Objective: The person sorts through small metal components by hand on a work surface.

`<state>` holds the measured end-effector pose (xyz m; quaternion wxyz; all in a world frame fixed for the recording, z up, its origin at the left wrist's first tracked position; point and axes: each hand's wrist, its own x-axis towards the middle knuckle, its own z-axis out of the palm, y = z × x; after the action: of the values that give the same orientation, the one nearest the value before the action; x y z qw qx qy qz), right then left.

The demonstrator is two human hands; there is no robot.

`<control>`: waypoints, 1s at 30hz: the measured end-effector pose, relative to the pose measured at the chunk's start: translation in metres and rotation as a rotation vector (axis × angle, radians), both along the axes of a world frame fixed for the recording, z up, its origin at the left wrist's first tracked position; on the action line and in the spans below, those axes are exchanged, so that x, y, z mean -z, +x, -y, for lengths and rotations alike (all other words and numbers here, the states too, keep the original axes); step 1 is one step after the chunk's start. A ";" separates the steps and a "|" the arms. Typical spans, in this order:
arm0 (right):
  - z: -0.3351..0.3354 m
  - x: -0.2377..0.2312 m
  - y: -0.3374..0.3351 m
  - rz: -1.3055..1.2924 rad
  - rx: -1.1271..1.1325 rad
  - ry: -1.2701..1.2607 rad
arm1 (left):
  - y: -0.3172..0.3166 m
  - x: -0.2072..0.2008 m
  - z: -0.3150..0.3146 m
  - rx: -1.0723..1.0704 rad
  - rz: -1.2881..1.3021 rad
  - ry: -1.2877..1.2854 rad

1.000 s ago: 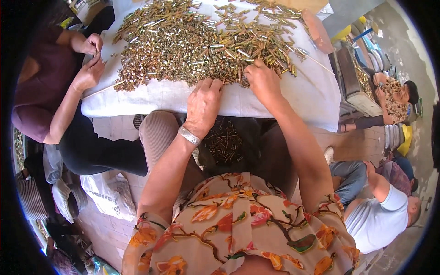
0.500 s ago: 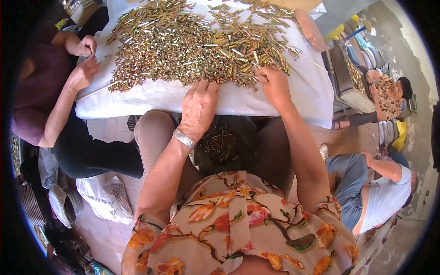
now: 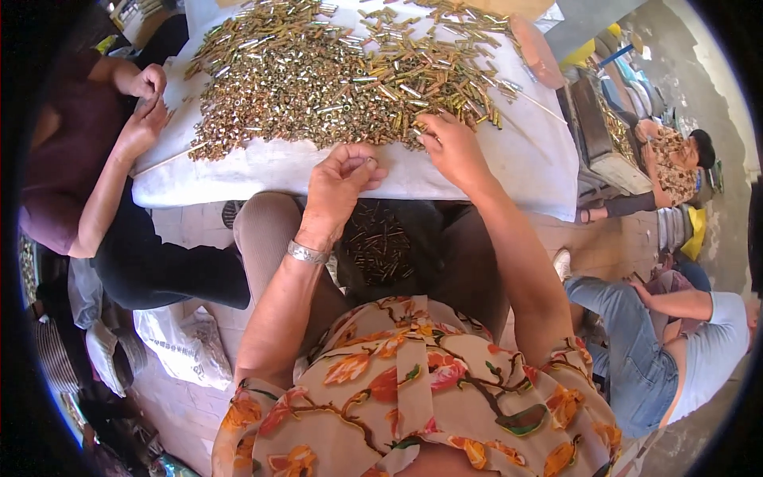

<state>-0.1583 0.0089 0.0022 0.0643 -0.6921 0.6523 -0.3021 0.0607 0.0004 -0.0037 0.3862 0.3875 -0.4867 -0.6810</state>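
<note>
A wide heap of small metal parts covers much of the white-clothed table, with nut-like pieces at the left and middle. Longer brass-coloured tubular pieces lie toward its right side. Just in front of the heap, my left hand is closed, its thumb and fingers pinching a small round metal piece. My right hand reaches to the near edge of the heap, thumb and forefinger closed around a small brass-coloured piece that is mostly hidden. Dark cloth in my lap carries several thin metal pieces.
At the left, another person's hands come together over the table. A thin stick lies near that corner. A pinkish block sits at the far right. Two more people are to the right. A white bag stands on the floor.
My left hand has turned over and lifted off the heap's edge, now pinching a small piece. My right hand has moved left. The seated person at lower right has shifted.
</note>
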 end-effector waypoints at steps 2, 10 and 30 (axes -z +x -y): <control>-0.015 -0.021 0.010 0.201 -0.039 0.152 | 0.004 -0.001 -0.010 0.016 -0.197 0.134; -0.089 -0.069 0.054 0.862 -0.052 0.294 | 0.015 -0.028 -0.056 0.089 -0.339 0.197; -0.128 -0.056 0.080 0.881 -0.010 -0.002 | 0.017 -0.042 -0.092 -0.038 -0.275 -0.083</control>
<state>-0.0781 0.1373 0.0578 0.3370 -0.5006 0.5589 -0.5688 0.0781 0.0924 0.0383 0.4779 0.2831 -0.4497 -0.6995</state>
